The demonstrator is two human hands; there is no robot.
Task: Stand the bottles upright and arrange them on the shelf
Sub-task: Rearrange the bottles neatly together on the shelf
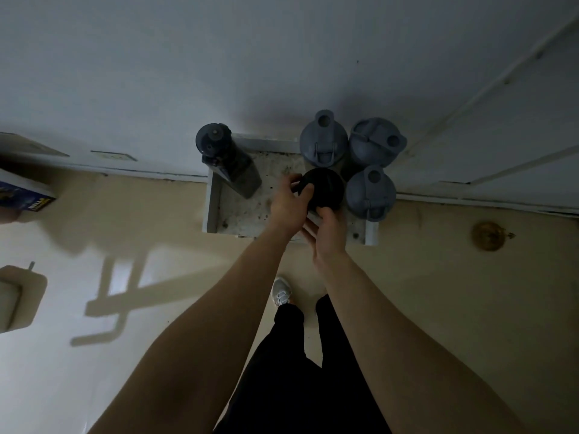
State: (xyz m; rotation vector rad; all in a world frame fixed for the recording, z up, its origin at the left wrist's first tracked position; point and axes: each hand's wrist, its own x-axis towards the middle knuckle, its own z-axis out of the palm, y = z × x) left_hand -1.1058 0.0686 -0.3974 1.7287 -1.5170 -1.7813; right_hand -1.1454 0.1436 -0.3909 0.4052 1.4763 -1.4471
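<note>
I look straight down on a small white shelf [213,195] against the wall. Three grey lidded bottles stand upright at its right side: one at the back [323,142], one in the back right corner [377,143], one in front [370,192]. A dark bottle [230,161] stands at the back left, appearing tilted from this angle. A black-topped bottle [326,187] stands in the middle. My left hand [289,203] grips its left side and my right hand [329,236] holds its near side.
The shelf's speckled top [244,211] is bare at the left front. A blue box [25,195] sits at the far left. A round brass fitting [488,235] lies on the tan floor to the right. My legs and a white shoe [282,291] are below.
</note>
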